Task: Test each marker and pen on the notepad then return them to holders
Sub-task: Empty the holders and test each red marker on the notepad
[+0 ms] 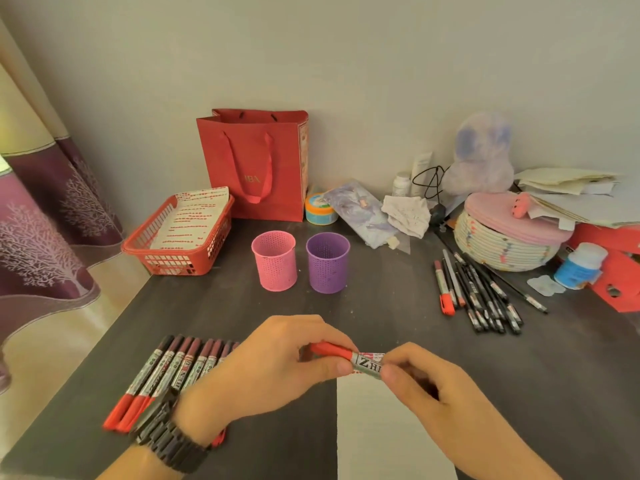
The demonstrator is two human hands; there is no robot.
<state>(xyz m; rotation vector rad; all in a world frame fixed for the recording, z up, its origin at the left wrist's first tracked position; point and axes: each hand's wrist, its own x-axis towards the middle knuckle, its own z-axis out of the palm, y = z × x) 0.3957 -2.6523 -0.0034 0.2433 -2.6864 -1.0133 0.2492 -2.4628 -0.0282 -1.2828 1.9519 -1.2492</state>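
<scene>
Left hand (273,368) and right hand (436,393) pinch one marker (367,362) before pink holder (275,263), purple holder (327,265).

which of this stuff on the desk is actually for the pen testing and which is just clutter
For the job: red marker gripped by left hand and right hand; marker row; loose pens; notepad; pink holder; purple holder.
Lying about: red bag; red basket; woven basket; small tub; blue-labelled bottle; paper stack.
</scene>
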